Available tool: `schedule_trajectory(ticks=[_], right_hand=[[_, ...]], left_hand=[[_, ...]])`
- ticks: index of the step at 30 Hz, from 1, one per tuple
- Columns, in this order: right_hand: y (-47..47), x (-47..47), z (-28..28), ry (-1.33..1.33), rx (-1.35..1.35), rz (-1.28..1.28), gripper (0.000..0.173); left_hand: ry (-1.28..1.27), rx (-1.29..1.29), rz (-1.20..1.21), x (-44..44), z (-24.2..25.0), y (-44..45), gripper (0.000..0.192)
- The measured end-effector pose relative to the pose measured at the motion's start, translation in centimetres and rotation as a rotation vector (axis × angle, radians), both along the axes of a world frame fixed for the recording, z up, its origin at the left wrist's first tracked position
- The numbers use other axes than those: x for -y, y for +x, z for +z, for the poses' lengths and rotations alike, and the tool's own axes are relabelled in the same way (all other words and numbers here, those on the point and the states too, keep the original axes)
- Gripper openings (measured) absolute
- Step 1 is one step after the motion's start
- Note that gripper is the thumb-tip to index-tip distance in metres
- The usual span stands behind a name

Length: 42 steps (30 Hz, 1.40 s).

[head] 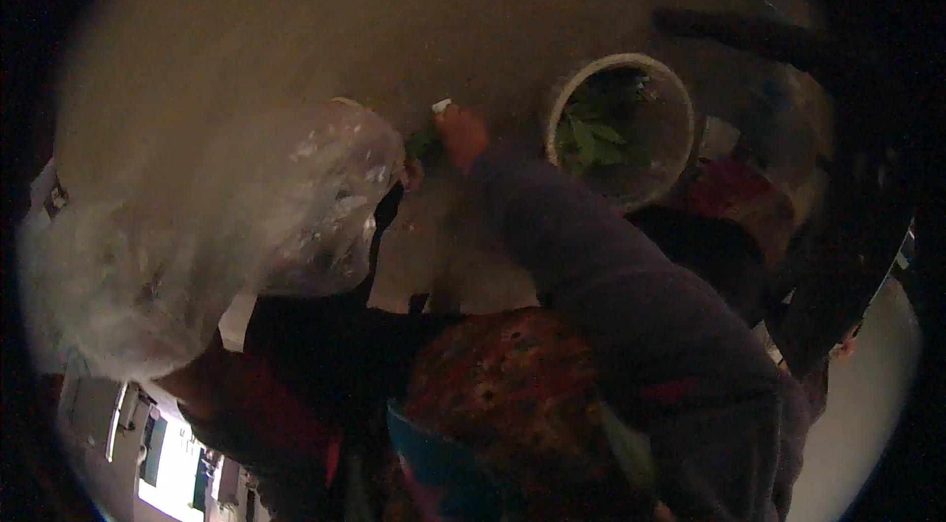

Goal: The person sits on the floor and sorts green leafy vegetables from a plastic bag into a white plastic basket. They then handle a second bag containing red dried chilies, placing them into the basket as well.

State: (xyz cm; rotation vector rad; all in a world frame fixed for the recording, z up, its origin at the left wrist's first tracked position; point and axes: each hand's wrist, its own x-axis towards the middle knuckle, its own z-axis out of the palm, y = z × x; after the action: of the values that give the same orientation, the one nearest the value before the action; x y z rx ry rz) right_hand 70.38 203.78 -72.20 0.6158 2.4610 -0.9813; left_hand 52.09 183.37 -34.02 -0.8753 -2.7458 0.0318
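My right hand (464, 136), at the end of a grey sleeve, is closed around something small near the middle of the view. A white tip (441, 106) pokes out above its fingers. Against its left side is a dark green item (423, 143), possibly leafy, too dim to name exactly. Just below that, the fingers of my left hand (412, 174) show beside a large clear plastic bag (332, 189). The rest of that hand is hidden or lost in shadow, and its grip is unclear.
Right of my forearm stands a round container with a pale rim (692, 119), holding green leaves (591, 137). Farther right lies a dim red item (728, 188). Patterned reddish cloth (510, 381) and a blue edge (436, 448) are close to my body. Bright light enters at lower left.
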Motion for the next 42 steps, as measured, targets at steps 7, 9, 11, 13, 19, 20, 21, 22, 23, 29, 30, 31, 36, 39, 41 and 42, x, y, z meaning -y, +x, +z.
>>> schedule_trajectory(ticks=[7, 9, 11, 13, 19, 20, 21, 22, 23, 29, 30, 31, 36, 39, 41, 42], right_hand=[[1.3, -0.8, -0.9, -0.028, -0.218, 0.251, 0.018], [0.6, -1.6, -0.1, 0.037, -0.224, 0.133, 0.020], [-0.2, -2.0, 1.5, 0.043, -0.042, -0.009, 0.020], [0.0, -3.0, 3.3, -0.093, -0.001, -0.152, 0.021], [2.5, -0.5, 4.4, 0.276, -0.234, -0.122, 0.021], [2.5, 0.3, 4.3, 0.188, -0.166, -0.062, 0.023], [2.6, 1.7, 3.6, 0.208, -0.204, -0.090, 0.025], [3.0, 2.1, 3.1, -0.059, -0.065, -0.041, 0.029], [2.9, 3.1, 2.4, -0.202, 0.110, -0.040, 0.031], [2.0, 3.0, 0.5, -0.353, 0.027, 0.020, 0.032], [1.8, 2.2, 0.4, -0.411, -0.052, 0.006, 0.032], [1.3, 1.7, 0.4, -0.463, -0.139, -0.054, 0.032], [-0.9, -0.3, 3.2, -0.333, 0.153, 0.324, 0.031], [-3.0, -0.2, 7.7, -0.219, 0.129, 0.384, 0.031], [-4.7, -0.4, 11.9, -0.313, -0.074, 0.297, 0.032], [-5.0, -1.3, 14.2, -0.346, -0.369, 0.184, 0.030]], left_hand=[[0.057, 0.025, 0.007, -1.0, -0.4, -0.1, 0.032], [0.089, 0.027, 0.008, -1.6, -0.5, 0.0, 0.032], [0.113, 0.038, 0.003, -2.6, -0.4, 0.3, 0.032], [0.144, 0.059, 0.011, -3.9, -0.6, 0.5, 0.032], [0.180, 0.049, 0.061, -5.2, -1.3, 2.5, 0.032], [0.111, 0.052, 0.143, -4.9, -0.8, 2.5, 0.032], [0.193, 0.058, 0.062, -4.4, -0.8, 2.8, 0.032], [0.202, 0.065, 0.056, -3.9, -0.6, 2.8, 0.032], [0.205, 0.070, 0.050, -3.5, -0.5, 2.9, 0.032], [0.215, 0.095, 0.082, -2.0, 0.1, 2.2, 0.031], [0.226, 0.099, 0.086, -2.1, 0.1, 2.1, 0.031], [0.237, 0.103, 0.087, -2.1, 0.0, 1.9, 0.031], [0.298, 0.131, 0.093, -2.7, 0.1, 1.6, 0.030], [0.357, 0.152, 0.082, -3.2, 0.1, 1.5, 0.030], [0.417, 0.183, 0.073, -3.6, 0.2, 1.3, 0.029], [0.453, 0.207, 0.072, -3.8, 0.2, 1.1, 0.029]])
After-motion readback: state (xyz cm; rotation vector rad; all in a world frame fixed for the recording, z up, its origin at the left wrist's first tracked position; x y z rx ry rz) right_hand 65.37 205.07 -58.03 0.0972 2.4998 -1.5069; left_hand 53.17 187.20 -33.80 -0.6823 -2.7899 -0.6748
